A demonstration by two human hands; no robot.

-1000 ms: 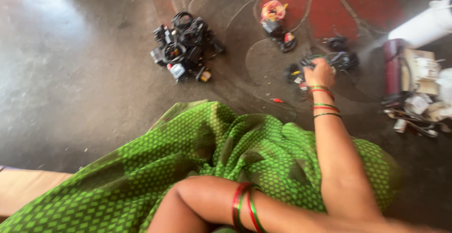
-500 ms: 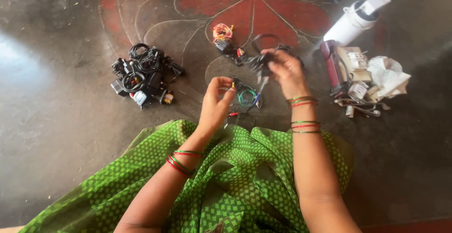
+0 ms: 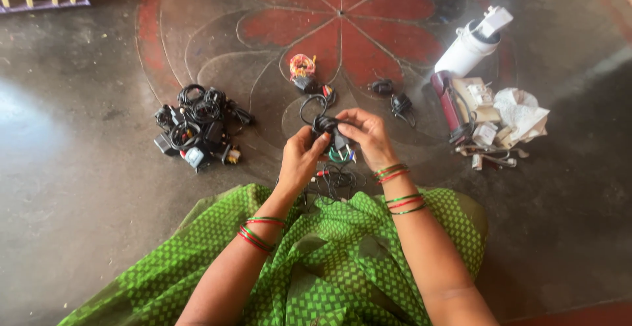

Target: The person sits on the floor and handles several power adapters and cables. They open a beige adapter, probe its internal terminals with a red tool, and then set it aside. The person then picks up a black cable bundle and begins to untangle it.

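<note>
A black cable bundle (image 3: 327,126), with one loop standing up above it, is held between both hands just above the floor, in front of the person's lap. The left hand (image 3: 301,160) is closed around the lower left of the bundle, fingers curled; the right hand (image 3: 367,134) pinches its upper right with thumb and fingertips. A second ago only the right hand reached out to the small parts on the floor while the left arm lay across the lap; both hands have since come together on the bundle, which indicates that handling has passed from picking up to two-handed work on the cable. Below the hands lies a loose tangle of thin wires (image 3: 334,176), touching the green patterned cloth (image 3: 329,260). Beyond the hands lie three small separate items: a coil of red and yellow wire (image 3: 302,65) and two black adapters (image 3: 382,87) (image 3: 400,104). To the left sits one heap of black chargers and cables (image 3: 196,128). To the right stands one white cylinder (image 3: 469,46) beside one pile of crumpled paper and packaging (image 3: 503,120). The floor (image 3: 85,188) is dark, with a red painted flower pattern.
</note>
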